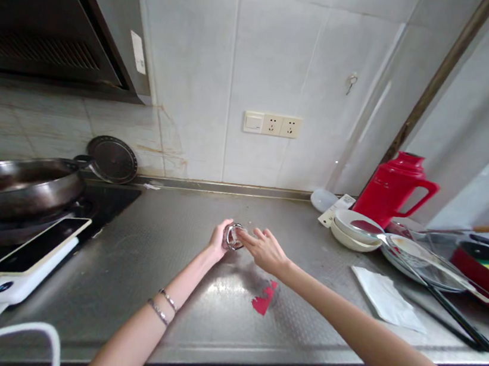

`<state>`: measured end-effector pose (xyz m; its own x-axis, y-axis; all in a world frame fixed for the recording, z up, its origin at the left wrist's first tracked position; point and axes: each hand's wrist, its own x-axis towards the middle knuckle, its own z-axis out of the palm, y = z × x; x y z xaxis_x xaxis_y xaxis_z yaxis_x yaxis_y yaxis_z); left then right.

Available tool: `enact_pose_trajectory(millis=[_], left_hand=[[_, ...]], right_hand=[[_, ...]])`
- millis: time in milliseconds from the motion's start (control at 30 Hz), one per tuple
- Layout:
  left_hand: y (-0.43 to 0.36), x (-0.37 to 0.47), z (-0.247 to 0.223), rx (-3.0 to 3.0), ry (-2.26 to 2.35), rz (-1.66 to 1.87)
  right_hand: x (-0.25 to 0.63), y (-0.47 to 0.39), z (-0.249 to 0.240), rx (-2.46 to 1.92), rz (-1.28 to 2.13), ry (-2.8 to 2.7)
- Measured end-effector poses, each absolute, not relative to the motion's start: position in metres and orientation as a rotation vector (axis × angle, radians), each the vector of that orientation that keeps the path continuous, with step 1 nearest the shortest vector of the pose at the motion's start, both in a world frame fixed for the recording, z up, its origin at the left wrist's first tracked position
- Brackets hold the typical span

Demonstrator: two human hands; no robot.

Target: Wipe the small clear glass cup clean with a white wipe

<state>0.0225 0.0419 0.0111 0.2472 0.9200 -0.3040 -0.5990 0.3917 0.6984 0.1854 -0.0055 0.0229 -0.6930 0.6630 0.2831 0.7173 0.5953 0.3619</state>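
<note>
- The person's left hand (219, 237) curls around a small, round, shiny clear vessel (229, 237), gripping its left side above the middle of the counter.
- The right hand (268, 252) comes in from three o'clock, its fingers stretched to the vessel's rim; whether they pinch anything cannot be told.
- At between four and five o'clock from the vessel, a torn, flat red scrap (263, 298) lies on the grey, textured metal counter (188, 335).
- Farther out, between three and four o'clock, lies a folded white paper sheet (385, 299).
- At about three o'clock stand stacked white round bowls (354, 240); beyond them, toward two o'clock, a red, handled thermos flask (390, 193).
- Near nine o'clock, a dark-screened, pale-edged phone (40, 246) rests just beside a wide, dark metal pan (22, 193).
</note>
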Motion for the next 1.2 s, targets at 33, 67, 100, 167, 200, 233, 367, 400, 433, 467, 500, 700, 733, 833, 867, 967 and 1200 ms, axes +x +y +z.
enact_pose_trajectory(millis=[33, 67, 100, 167, 200, 233, 367, 400, 433, 467, 500, 700, 733, 833, 867, 967, 1200], left_hand=[[0.041, 0.023, 0.012, 0.523, 0.762, 1.113], [0.040, 0.023, 0.013, 0.555, 0.749, 1.134], [0.039, 0.023, 0.013, 0.587, 0.730, 1.156], [0.039, 0.024, 0.012, 0.619, 0.685, 1.190], [0.039, 0.024, 0.011, 0.625, 0.668, 1.211], [0.039, 0.025, 0.009, 0.623, 0.656, 1.234], [0.041, 0.024, 0.004, 0.560, 0.623, 1.330], [0.041, 0.023, 0.003, 0.542, 0.613, 1.342], [0.041, 0.023, 0.002, 0.526, 0.599, 1.347], [0.041, 0.023, 0.001, 0.514, 0.582, 1.344], [0.041, 0.023, 0.000, 0.507, 0.560, 1.336], [0.042, 0.019, 0.007, 0.551, 0.416, 1.151], [0.043, 0.016, 0.009, 0.566, 0.411, 1.102], [0.047, 0.004, 0.016, 0.652, 0.487, 0.899], [0.048, 0.001, 0.017, 0.688, 0.532, 0.830], [0.048, -0.003, 0.017, 0.766, 0.625, 0.640], [0.048, 0.009, 0.010, 0.777, 0.668, 0.877]], right_hand=[[0.181, -0.010, 0.017, -1.236, -0.619, -2.658], [0.175, -0.014, 0.012, -1.284, -0.537, -2.616], [0.169, -0.018, 0.008, -1.312, -0.449, -2.571], [0.157, -0.025, 0.001, -1.340, -0.262, -2.456], [0.150, -0.027, -0.001, -1.346, -0.165, -2.388], [0.144, -0.028, -0.004, -1.353, -0.071, -2.304], [0.125, -0.024, -0.011, -1.310, 0.210, -2.025], [0.123, -0.021, -0.012, -1.297, 0.238, -1.995], [0.123, -0.018, -0.013, -1.289, 0.244, -1.979], [0.125, -0.014, -0.013, -1.281, 0.232, -1.983], [0.129, -0.010, -0.012, -1.272, 0.207, -2.005], [0.167, 0.002, 0.014, -1.193, -0.149, -2.428], [0.173, 0.002, 0.022, -1.143, -0.229, -2.542], [0.185, 0.003, 0.042, -0.922, -0.497, -2.870], [0.187, 0.003, 0.047, -0.830, -0.581, -2.942], [0.187, 0.004, 0.058, -0.611, -0.758, -3.055], [0.181, 0.006, 0.070, -0.728, -0.845, -3.041]])
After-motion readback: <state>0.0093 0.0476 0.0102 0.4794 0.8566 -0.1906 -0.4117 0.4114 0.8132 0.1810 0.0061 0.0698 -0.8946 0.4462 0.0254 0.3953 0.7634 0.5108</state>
